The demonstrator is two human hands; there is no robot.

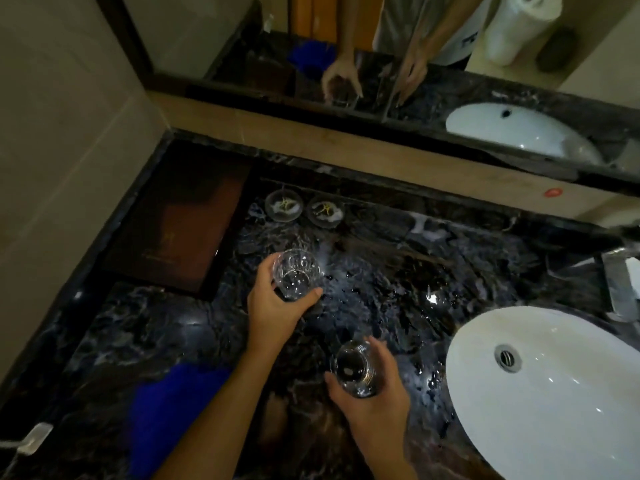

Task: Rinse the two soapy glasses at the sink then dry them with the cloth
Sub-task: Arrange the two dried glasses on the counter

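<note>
My left hand (273,306) grips a clear faceted glass (296,274) over the dark marble counter, thumb and fingers curled round its sides. Nearer to me, my right hand (375,398) holds a second clear glass (356,368), tilted with its mouth toward me. The white oval sink (554,410) lies to the right of both hands, with its drain (508,357) visible. A blue cloth (166,414) lies on the counter at the lower left, beside my left forearm.
Two round glass coasters (284,205) (325,210) sit at the back of the counter. A dark brown tray (180,233) rests at the back left. The chrome faucet (620,285) stands at the right edge. A mirror (415,46) runs along the back wall.
</note>
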